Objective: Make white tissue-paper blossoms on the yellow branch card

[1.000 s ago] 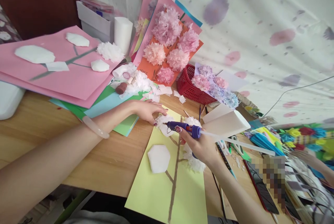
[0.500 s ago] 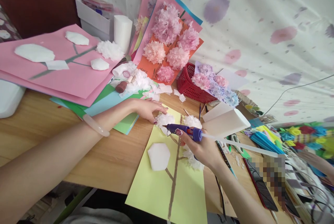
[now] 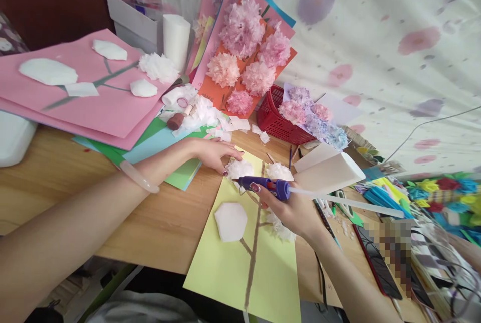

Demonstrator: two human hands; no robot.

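Note:
My right hand [image 3: 287,207] is closed round a blue hot glue gun [image 3: 263,186]. A long clear glue stick [image 3: 345,203] juts from its back. The nozzle points left, close to the front edge of a white tissue-paper flower [image 3: 240,169] on the yellow paper [image 3: 210,263]. My left hand [image 3: 216,155] rests at that flower's left and far side, thumb and fingers stretched apart around its edge. A brown stem [image 3: 252,258] runs up the yellow paper. A flat white hexagonal pad [image 3: 231,221] lies left of it; two more fluffy flowers sit on the right, one partly behind my right hand.
Pink paper [image 3: 112,117] with white pads lies at left. A white roll [image 3: 176,39], pink flower sheets [image 3: 231,17] and a red basket [image 3: 272,115] stand at the back. Phones [image 3: 376,258], scissors [image 3: 343,202] and cables crowd the right, near another person's arm [image 3: 464,248].
The view has shifted slightly. Both hands keep nearly the same places, with the glue gun's nozzle still by the flower. The other person's arm at far right has moved.

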